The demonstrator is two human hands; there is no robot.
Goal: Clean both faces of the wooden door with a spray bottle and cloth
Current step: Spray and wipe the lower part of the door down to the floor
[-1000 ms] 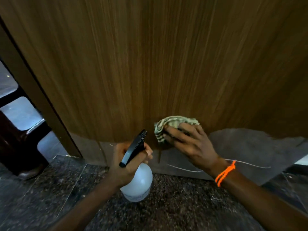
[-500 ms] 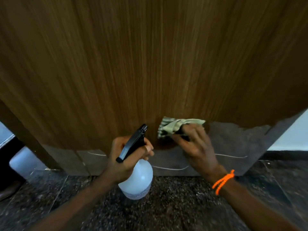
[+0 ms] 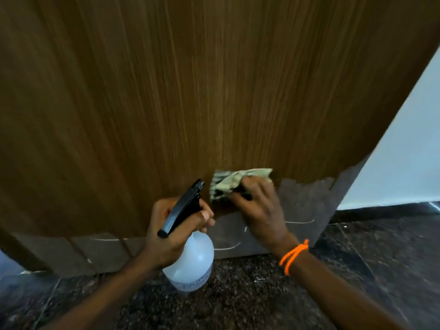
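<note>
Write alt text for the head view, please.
A right hand presses a cloth on the low part of a wooden door. The left hand grips a spray bottle beside it, above a dark speckled floor.

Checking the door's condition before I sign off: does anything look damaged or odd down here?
Yes. Along the wooden door's bottom edge the brown finish ends in a ragged line, baring a grey strip with pale curved scratches, right of the cloth.
</note>
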